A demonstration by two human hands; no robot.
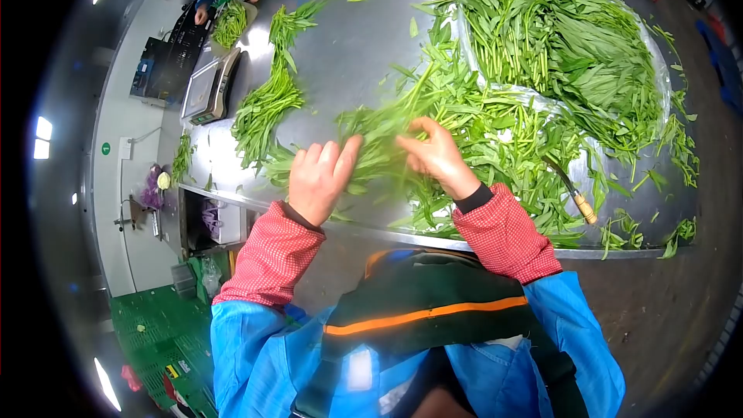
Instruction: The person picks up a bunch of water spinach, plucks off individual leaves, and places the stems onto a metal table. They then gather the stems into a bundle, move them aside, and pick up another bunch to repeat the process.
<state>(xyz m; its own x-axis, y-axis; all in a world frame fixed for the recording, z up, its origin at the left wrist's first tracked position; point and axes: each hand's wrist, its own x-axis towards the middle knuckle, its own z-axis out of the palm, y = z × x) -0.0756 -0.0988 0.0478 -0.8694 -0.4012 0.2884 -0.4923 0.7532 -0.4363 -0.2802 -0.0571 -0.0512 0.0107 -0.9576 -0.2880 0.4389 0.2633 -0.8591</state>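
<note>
At far left on the metal table [352, 50], a weighing scale [209, 101] is set near the edge. Beside it, long-stemmed leafy greens [267, 112] are laid in a loose, curving row of bunches: leaves narrow and pointed, stems pale green, bunches overlapped.

At centre, a handful of the same greens [379, 143] is located between and beneath the two hands, close to the near table edge. Bright green, tangled, partly blurred; single stems are hard to make out.

Left hand [319, 182]: back turned up, fingers kept close together and pointed away from the body, thumb laid alongside toward the right. The greens are covered by it; whether stems are gripped underneath cannot be told. Forearm angled inward, covered by a red checked sleeve [267, 255].

Right hand [441, 159]: fingers bent and pointed left toward the handful, a narrow gap seen at the fingertips. Whether anything is pinched cannot be told, the tips being blurred.

To the right, a large heap of greens [534, 46] is spread, partly on clear plastic sheeting [656, 62]. At its near edge, a curved-bladed knife with a wooden handle [585, 207] is laid slantwise.
</note>
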